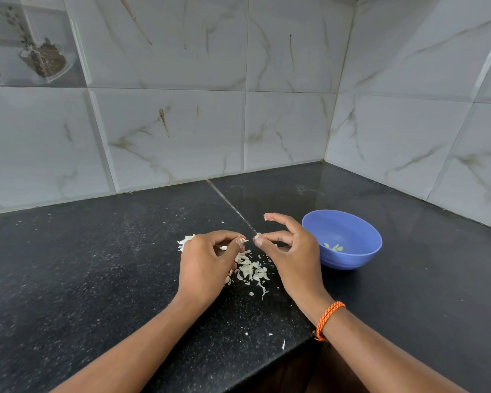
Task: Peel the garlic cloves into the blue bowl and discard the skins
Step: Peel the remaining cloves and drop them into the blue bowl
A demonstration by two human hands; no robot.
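Note:
A blue bowl stands on the black counter to the right of my hands, with a few peeled garlic cloves at its bottom. My left hand is curled over a heap of pale garlic skins, thumb and forefinger pinched on a small scrap of skin. My right hand hovers just left of the bowl, thumb and middle finger pinching a tiny white piece, forefinger raised. More skins peek out behind my left hand. Whether either piece is garlic or skin is unclear.
The black granite counter meets tiled walls behind and to the right, forming a corner. Its front edge runs under my right forearm. Small skin flecks lie near that edge. An orange thread band circles my right wrist.

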